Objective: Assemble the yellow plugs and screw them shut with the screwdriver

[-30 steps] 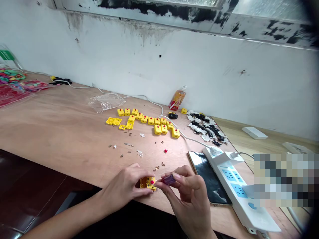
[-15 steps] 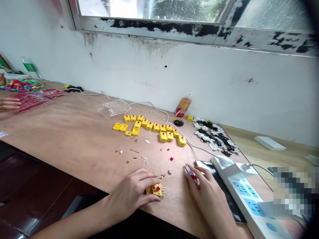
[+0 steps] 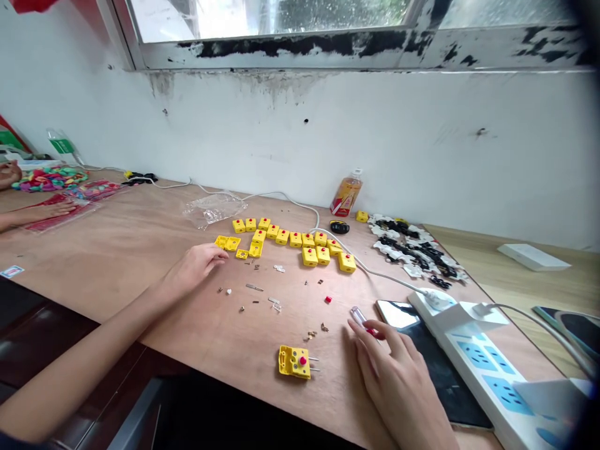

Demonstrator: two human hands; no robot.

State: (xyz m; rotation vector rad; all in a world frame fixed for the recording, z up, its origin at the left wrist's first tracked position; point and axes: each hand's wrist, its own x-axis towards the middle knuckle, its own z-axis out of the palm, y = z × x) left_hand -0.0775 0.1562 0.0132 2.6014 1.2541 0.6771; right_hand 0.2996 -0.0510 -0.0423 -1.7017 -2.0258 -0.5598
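A yellow block with a red button [image 3: 295,362] and two metal pins lies by itself near the table's front edge. My left hand [image 3: 194,265] is stretched out over the table with its fingers loosely apart and nothing in them, its fingertips just short of some open yellow shells [image 3: 225,242]. Behind these sits a row of finished yellow blocks [image 3: 300,240]. My right hand [image 3: 398,375] lies flat on the table, its fingertips resting on a small clear screwdriver [image 3: 360,316]. Tiny screws and metal parts [image 3: 262,294] are scattered between my hands.
A white power strip [image 3: 478,350] and a phone [image 3: 422,356] lie at the right. At the back are a pile of black and white parts [image 3: 412,250], a bottle [image 3: 345,194] and a plastic bag [image 3: 213,207]. Another person's hands [image 3: 19,212] work at the far left.
My left hand let go of the yellow block and reached forward left toward the open shells. My right hand laid the screwdriver on the table. The camera tilted up.
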